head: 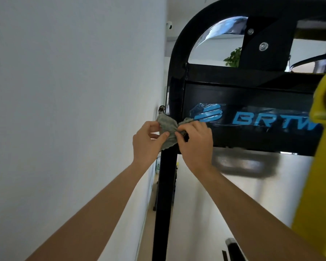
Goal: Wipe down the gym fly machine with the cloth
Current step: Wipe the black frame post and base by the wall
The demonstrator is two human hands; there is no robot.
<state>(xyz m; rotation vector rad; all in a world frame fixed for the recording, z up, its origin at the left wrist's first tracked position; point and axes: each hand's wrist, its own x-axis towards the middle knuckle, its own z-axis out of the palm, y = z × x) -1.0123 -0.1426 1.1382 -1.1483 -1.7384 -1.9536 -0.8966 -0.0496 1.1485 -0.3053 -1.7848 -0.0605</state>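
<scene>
Wall (pixel 64 91): white, close on my left, with only a narrow gap to the machine.
Fly machine frame (pixel 174 81): a glossy black upright that curves over at the top. This is the part I am working on.
Branded panel (pixel 252 117): black with blue lettering, fixed just right of the upright. The logo looks to be under a wrinkled clear film.
Yellow part (pixel 324 129): at the right edge, blurred. I can't say what it is.
Cloth (pixel 167 127): grey and bunched, wrapped round the upright level with the logo.
Left hand (pixel 147 142): thumb and fingers pinch the cloth's wall-side end.
Right hand (pixel 196 142): fingertips pinch the other end, against the panel's edge.
Clip (pixel 161 109): small and dark, on the wall side just above the cloth.
Risk: I think the cloth could catch on that clip if I slide it upward.
Risk: rubbing sideways could lift the film's edge.
Risk: a fingertip pinch this light could lose the cloth into the gap.
</scene>
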